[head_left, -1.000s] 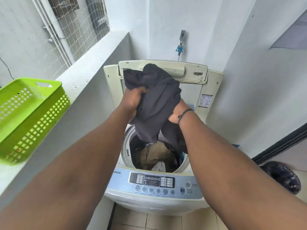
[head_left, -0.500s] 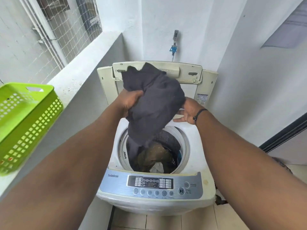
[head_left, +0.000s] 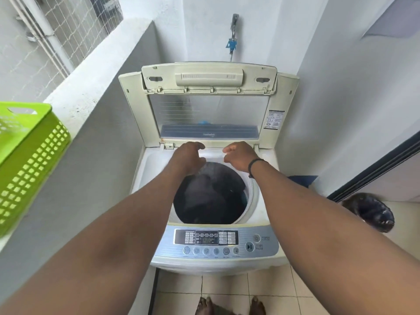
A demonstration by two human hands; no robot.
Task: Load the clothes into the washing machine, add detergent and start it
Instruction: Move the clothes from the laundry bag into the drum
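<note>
A white top-loading washing machine (head_left: 263, 201) stands before me with its lid (head_left: 209, 105) raised upright. Dark clothes (head_left: 211, 196) fill the round drum. My left hand (head_left: 188, 159) hovers over the drum's far rim, empty, fingers loosely curled. My right hand (head_left: 238, 156), with a black wristband, hovers beside it at the far right rim, fingers curled and holding nothing. The control panel (head_left: 216, 243) with buttons runs along the machine's near edge. No detergent is in view.
A green plastic basket (head_left: 29, 162) sits on the ledge at left. A tap (head_left: 233, 39) is on the wall behind the machine. A dark bundle (head_left: 370, 212) lies on the tiled floor at right, near a sliding door track. My bare feet show at the bottom.
The dark garment left both hands and dropped into the drum, covering the olive clothing. Both hands now hang empty over the drum's far rim.
</note>
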